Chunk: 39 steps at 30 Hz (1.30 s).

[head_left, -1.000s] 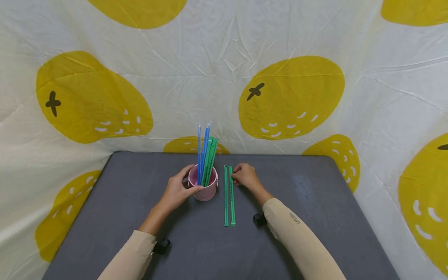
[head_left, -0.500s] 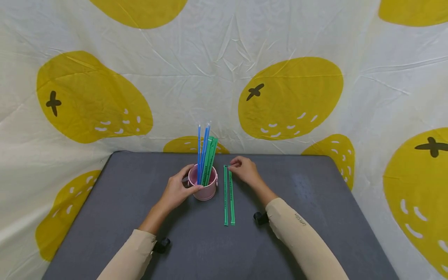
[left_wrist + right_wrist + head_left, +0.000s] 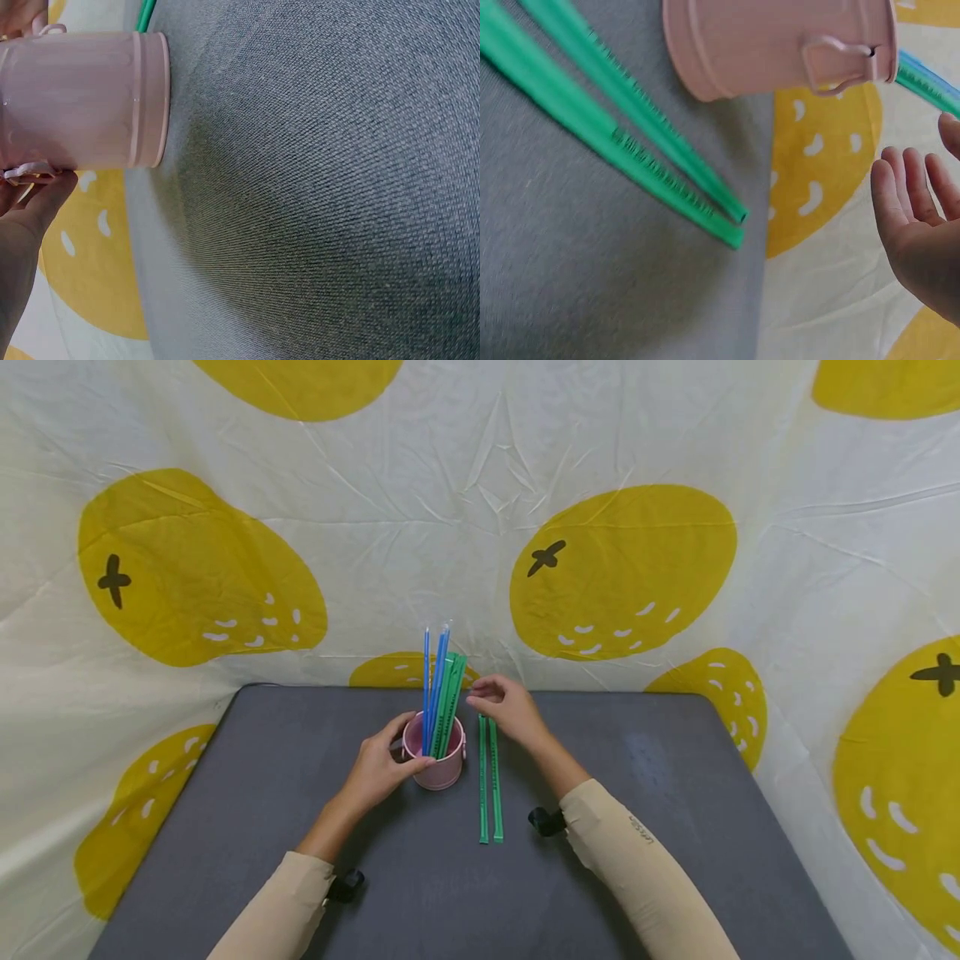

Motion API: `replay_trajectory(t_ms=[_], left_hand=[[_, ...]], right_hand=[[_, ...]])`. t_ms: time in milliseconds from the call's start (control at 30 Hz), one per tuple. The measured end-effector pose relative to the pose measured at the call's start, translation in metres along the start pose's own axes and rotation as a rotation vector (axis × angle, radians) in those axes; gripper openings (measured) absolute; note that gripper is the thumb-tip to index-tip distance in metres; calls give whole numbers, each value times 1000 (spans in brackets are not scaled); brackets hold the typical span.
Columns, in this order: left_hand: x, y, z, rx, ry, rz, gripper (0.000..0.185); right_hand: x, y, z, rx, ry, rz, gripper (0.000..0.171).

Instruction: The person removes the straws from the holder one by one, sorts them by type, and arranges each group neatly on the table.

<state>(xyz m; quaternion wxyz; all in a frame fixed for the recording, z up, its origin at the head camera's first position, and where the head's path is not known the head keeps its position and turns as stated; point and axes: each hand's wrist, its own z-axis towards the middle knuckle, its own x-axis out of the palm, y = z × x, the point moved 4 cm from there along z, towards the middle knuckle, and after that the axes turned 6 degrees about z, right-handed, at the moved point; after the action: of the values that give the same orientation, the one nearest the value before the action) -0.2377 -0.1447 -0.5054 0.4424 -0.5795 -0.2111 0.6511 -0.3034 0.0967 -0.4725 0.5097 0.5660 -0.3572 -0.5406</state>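
Observation:
A small pink pail (image 3: pixel 439 772) stands upright on the table, holding several slim blue sticks (image 3: pixel 427 685) with clear wrap at their tops and several green printed sleeves (image 3: pixel 452 702). My left hand (image 3: pixel 381 770) grips the pail from the left, thumb on the near side of the rim. In the left wrist view, its fingers (image 3: pixel 49 199) touch the pail by a handle lug. Two long green printed sleeves (image 3: pixel 483 785) lie side by side to the right. My right hand (image 3: pixel 512 708) hovers above their far ends, near the upright green sleeves. Its fingers (image 3: pixel 919 187) are loosely bent and hold nothing.
The dark grey table (image 3: pixel 652 877) reaches back to a white cloth (image 3: pixel 420 468) printed with yellow fruit shapes, hanging behind it. Each wrist wears a black camera, as at the right wrist camera (image 3: pixel 546 821).
My right hand has moved from beside the right flat sleeve up past its far end, then left toward the pail. The left hand, pail and both flat sleeves stay nearly still.

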Motion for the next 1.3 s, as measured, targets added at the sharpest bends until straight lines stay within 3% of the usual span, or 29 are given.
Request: replay_trajectory(t_ms=[200, 467, 833, 1300], left_hand=[[-1, 1, -1, -4, -3, 8, 81], [0, 0, 0, 5, -7, 7, 80], [1, -1, -1, 7, -9, 7, 80], [0, -1, -1, 12, -15, 17, 80]], right_hand=[[13, 12, 0, -12, -15, 81, 39], [23, 19, 2, -16, -70, 83, 32], [26, 16, 3, -28, -74, 88, 19], [22, 27, 4, 1, -74, 166, 20]])
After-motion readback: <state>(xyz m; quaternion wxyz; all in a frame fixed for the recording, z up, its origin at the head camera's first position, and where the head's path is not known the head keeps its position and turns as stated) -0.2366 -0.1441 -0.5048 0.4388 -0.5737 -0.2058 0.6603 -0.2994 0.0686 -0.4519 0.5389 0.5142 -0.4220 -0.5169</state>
